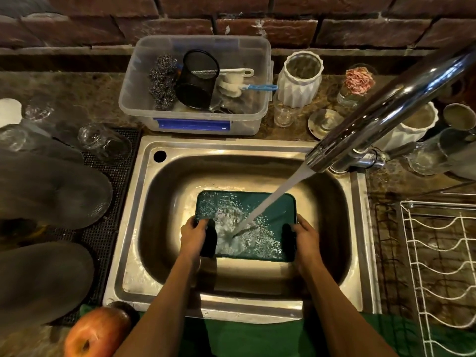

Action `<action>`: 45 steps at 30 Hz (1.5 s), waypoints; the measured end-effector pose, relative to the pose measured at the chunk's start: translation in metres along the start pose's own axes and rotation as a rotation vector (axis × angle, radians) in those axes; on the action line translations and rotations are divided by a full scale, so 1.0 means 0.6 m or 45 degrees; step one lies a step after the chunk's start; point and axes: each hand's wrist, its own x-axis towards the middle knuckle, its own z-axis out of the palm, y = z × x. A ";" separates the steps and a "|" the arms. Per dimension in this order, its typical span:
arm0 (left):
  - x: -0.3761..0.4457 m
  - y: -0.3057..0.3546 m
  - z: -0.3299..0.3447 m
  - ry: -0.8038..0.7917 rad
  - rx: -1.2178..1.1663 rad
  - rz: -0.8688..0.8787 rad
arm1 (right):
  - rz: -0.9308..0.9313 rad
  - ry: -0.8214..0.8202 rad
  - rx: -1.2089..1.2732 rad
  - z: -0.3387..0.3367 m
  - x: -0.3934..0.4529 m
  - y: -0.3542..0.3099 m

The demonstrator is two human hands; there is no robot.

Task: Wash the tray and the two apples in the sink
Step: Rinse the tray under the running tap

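While both hands gripped the tray's short ends under the tap, we saw one apple nearer our left.

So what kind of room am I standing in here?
Most likely a home kitchen, at the washing-up spot: a steel sink with the tap running, a wire dish rack beside it, and a tub of scourers behind.

Both bare forearms reached forward and down, roughly parallel. The left hand and the right hand each curled closed in a grip, thumbs turned inward on top, fingers wrapped under and out of sight.
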 end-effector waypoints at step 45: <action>-0.221 -0.050 -0.077 0.118 1.053 1.017 | -0.159 -0.137 -0.345 -0.043 -0.063 -0.003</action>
